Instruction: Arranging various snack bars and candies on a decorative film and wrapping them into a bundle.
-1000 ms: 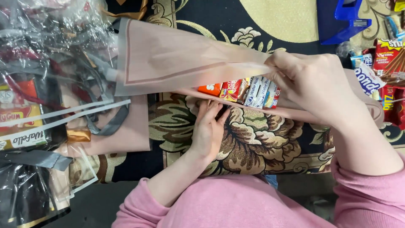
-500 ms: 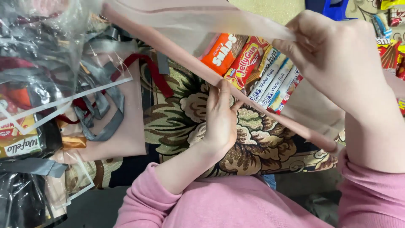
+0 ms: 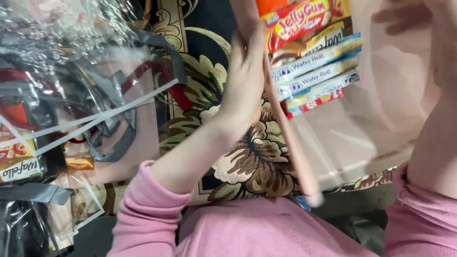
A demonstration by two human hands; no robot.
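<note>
Head view, single entry.

Item: pink bag (image 3: 381, 133), translucent, flat, held up over a floral carpet (image 3: 247, 162). It fills the upper right of the frame, from about 12 to 4 o'clock. Its near edge runs as a pink strip from 12 o'clock down to about 5 o'clock, ending just above the pink-sleeved lap; that is its long axis. The far end lies out of frame at the top, so which end is the mouth cannot be told.

Contents: snack packs (image 3: 314, 57) lie inside, stacked flat, their long axes pointing from roughly 8 to 2 o'clock (one red-and-yellow pack on top, white-and-blue wafer packs below, a striped one lowest).

Left hand (image 3: 245, 81): fingers straight and together, pressed flat along the bag's edge strip, palm toward the packs; not clenched.

Right hand (image 3: 428, 28): behind the bag film at 1 o'clock, seen as a blurred shape; it appears to bear the bag, but the fingers' state cannot be told.

Progress: packs are already in; the bag looks to be in the course of being settled.

At 9 o'clock: a pile of clear bags (image 3: 62, 95) with grey and red ribbons, well apart.
</note>
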